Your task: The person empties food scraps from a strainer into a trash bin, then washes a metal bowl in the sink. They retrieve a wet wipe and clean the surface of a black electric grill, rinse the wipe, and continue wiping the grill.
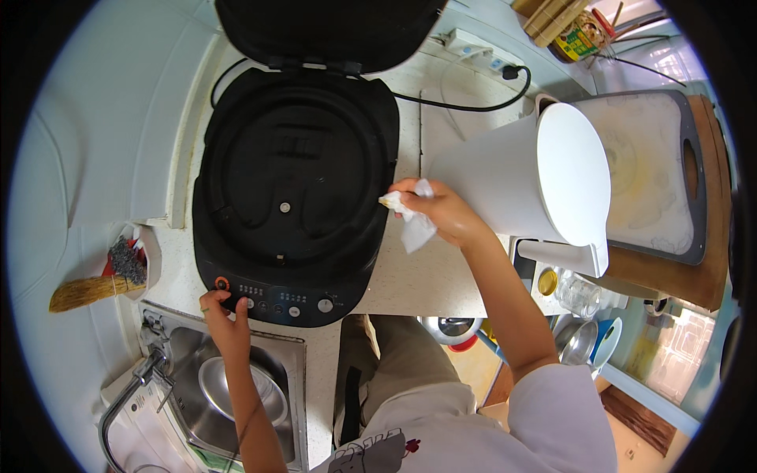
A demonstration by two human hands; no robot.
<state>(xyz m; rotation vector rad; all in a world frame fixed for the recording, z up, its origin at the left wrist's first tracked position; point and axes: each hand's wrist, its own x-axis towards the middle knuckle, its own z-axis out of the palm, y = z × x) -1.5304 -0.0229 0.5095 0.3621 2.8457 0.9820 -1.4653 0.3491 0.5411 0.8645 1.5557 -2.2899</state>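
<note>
A black countertop electric cooker (301, 177) stands before me with its lid (331, 29) raised at the back. Its round recess has a small metal button near the centre. My left hand (227, 319) rests on the cooker's front control panel (272, 301), thumb and fingers apart, by an orange-ringed part at the left corner. On the other side, my right hand (437, 210) pinches a crumpled white tissue (417, 227) beside the cooker's right rim. One tip of the tissue shows a yellowish-brown stain.
A tall white container with a handle (508, 177) stands right, before leaning cutting boards (639, 177). A black power cord (461, 107) runs to a power strip (479, 50). Lower left, a steel sink (295, 378) holds a metal bowl (210, 378). A brush (89, 294) hangs left.
</note>
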